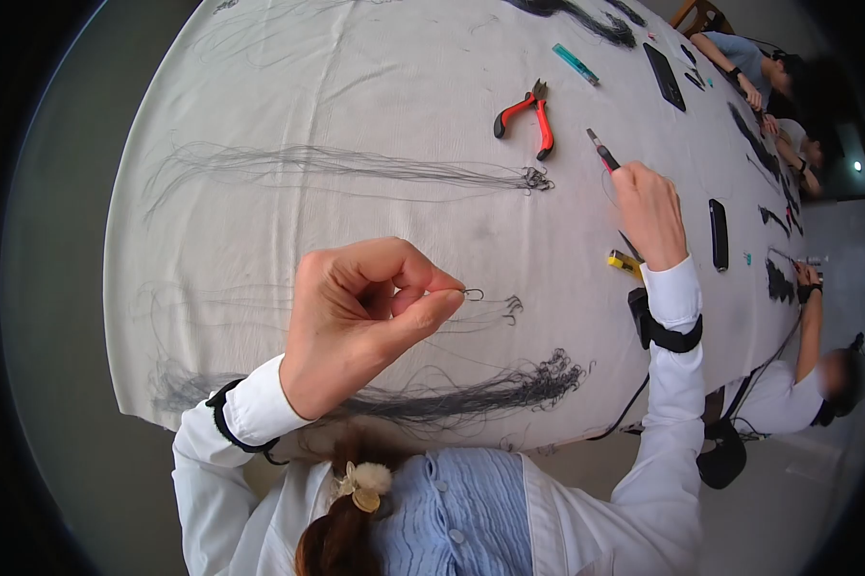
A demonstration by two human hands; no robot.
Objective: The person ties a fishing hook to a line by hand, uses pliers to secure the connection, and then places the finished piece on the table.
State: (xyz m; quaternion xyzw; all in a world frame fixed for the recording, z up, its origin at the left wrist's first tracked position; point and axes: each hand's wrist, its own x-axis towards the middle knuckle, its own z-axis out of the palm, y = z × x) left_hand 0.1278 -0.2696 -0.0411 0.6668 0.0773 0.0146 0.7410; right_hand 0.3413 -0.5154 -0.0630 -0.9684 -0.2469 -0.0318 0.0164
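My left hand (356,322) is pinched shut on a small black wire hook (473,294), held just above the white cloth. A thin line trails from it toward a couple of loose hooks (512,307). Farther right, my right hand (648,209) is closed around a red-and-black handled tool (602,151) whose tip points away from me. A bundle of hooks on long dark lines (538,179) lies between the two hands, farther up the table. A thicker bundle of hooked lines (509,389) rests near the table's front edge.
Red-handled pliers (528,113) lie beyond the bundles. A teal lighter (576,63), black phones (664,76) (719,233) and a yellow object (624,261) sit on the white cloth (260,86). Other people (797,379) (754,67) work along the right side.
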